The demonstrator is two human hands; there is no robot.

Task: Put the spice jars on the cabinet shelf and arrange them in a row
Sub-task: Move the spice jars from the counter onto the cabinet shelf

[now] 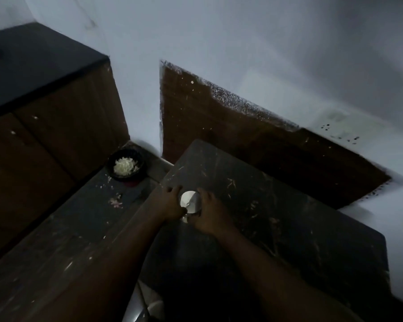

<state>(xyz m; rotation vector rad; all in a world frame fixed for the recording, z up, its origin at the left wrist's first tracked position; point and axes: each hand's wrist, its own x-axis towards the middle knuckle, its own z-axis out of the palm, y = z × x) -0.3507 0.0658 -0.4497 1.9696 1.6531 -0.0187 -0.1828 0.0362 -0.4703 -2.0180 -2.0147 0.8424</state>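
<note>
Fingers (175,191) of the left hand (170,204) curl round the left side of a small jar (190,202), and those of the right hand (209,212) curl round its right side, so both hands grip it between them. The jar has a round white lid that faces up at the camera; its body is mostly hidden by the hands, and what is inside cannot be seen. Two bare forearms (277,270) reach in from the bottom of the dim view and meet at the jar. The jar is over the near left edge of a dark, scratched tabletop (277,205) that runs off to the right; whether it rests on that surface or is held just above it cannot be told. To the left lies a lower dark surface (79,228) dotted with pale crumbs and scraps. Farther back on it, in the corner, sits a black bowl (126,167) holding chopped white pieces. Behind and left of the bowl stands a brown wooden cabinet (56,135) with a dark top. Beyond the tabletop, a brown panel (219,126) with ragged, speckled edges shows on the pale wall (242,43).
</note>
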